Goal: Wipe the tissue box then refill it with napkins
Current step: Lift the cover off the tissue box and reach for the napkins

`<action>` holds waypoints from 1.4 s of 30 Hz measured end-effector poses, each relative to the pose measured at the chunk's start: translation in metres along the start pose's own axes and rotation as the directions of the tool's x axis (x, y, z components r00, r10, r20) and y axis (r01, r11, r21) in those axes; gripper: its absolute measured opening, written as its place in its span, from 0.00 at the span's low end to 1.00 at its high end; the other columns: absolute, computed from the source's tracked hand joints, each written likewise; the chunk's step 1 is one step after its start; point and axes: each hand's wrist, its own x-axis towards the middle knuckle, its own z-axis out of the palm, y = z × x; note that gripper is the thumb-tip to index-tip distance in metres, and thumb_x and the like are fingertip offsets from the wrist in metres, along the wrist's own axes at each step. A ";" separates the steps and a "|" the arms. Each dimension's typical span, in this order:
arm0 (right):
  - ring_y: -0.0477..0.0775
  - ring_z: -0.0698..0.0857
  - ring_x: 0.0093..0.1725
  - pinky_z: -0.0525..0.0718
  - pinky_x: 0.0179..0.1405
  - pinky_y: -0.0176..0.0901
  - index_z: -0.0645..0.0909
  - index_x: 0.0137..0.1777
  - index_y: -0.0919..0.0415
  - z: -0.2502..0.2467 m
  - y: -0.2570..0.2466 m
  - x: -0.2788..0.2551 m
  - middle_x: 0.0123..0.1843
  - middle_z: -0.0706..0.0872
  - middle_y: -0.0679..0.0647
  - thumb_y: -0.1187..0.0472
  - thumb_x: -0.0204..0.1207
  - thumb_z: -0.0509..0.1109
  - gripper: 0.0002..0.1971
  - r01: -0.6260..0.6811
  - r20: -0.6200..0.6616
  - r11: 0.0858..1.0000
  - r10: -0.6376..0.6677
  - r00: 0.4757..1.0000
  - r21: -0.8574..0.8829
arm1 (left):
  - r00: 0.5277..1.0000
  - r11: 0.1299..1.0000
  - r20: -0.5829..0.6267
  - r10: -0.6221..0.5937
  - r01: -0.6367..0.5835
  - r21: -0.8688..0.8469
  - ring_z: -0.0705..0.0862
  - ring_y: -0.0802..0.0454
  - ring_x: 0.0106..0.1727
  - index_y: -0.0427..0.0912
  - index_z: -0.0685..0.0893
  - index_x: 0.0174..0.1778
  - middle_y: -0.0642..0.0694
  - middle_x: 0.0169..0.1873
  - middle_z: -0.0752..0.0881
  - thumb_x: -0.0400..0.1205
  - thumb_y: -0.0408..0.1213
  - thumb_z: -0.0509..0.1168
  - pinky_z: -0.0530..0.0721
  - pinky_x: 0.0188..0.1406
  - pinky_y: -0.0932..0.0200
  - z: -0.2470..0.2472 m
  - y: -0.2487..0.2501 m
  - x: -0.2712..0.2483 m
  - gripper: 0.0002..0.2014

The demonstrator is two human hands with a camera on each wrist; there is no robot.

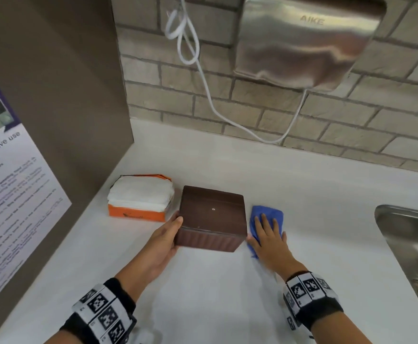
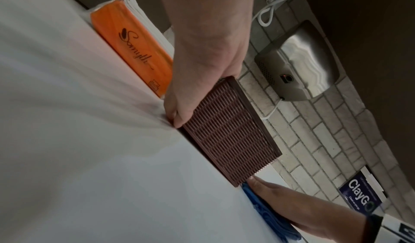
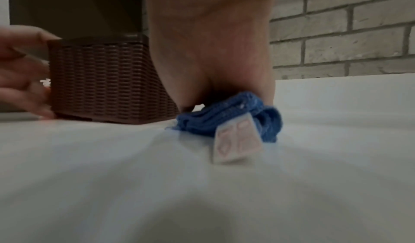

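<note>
White counter [image 1: 203, 294] holds a brown woven tissue box [image 1: 211, 218], with an orange pack of white napkins [image 1: 141, 198] just beside it. Left hand [image 1: 164, 242] grips the box's side. Right hand [image 1: 268, 240] lies flat, fingers spread, on a blue cloth [image 1: 268, 214].

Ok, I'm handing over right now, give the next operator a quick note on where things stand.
Left hand grips the left side of the brown tissue box, which stands on the counter.
Right hand lies flat on the blue cloth, right of the box.
Napkin pack sits left of the box, opened.
Done: cannot tell how much is wiped.
Left: finish wiping, then refill with napkins.
</note>
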 end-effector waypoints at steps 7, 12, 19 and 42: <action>0.58 0.63 0.80 0.68 0.74 0.49 0.52 0.83 0.46 -0.055 -0.018 -0.009 0.82 0.57 0.55 0.41 0.76 0.67 0.40 0.218 -0.356 0.759 0.020 0.934 0.614 | 0.999 0.992 0.017 0.030 -0.032 0.120 0.72 0.60 0.76 0.54 0.69 0.79 0.58 0.75 0.76 0.78 0.65 0.60 0.62 0.81 0.54 0.003 0.001 -0.001 0.35; 0.60 0.42 0.84 0.56 0.81 0.63 0.31 0.77 0.25 -0.083 -0.045 0.001 0.84 0.35 0.51 0.34 0.51 0.82 0.67 0.329 -0.056 0.852 -0.337 0.940 0.407 | 0.997 0.949 0.052 0.062 -0.075 0.307 0.76 0.69 0.64 0.63 0.71 0.70 0.67 0.63 0.79 0.82 0.57 0.62 0.71 0.69 0.66 0.002 0.003 -0.005 0.20; 0.57 0.57 0.77 0.56 0.76 0.53 0.29 0.77 0.29 -0.092 -0.041 0.015 0.78 0.53 0.49 0.36 0.50 0.81 0.68 0.383 -0.031 0.913 -0.383 0.923 0.141 | 0.923 0.728 0.297 0.247 -0.378 0.572 0.68 0.75 0.74 0.68 0.60 0.76 0.65 0.74 0.70 0.69 0.38 0.81 0.71 0.70 0.74 -0.012 0.018 0.006 0.46; 0.47 0.64 0.71 0.68 0.66 0.21 0.47 0.80 0.29 -0.104 -0.034 0.006 0.72 0.52 0.41 0.48 0.54 0.87 0.61 0.453 -0.263 0.767 -0.370 0.891 0.455 | 0.908 0.628 0.374 0.190 -0.405 0.665 0.58 0.62 0.83 0.70 0.41 0.79 0.57 0.83 0.56 0.61 0.41 0.84 0.63 0.81 0.58 -0.017 0.023 0.057 0.65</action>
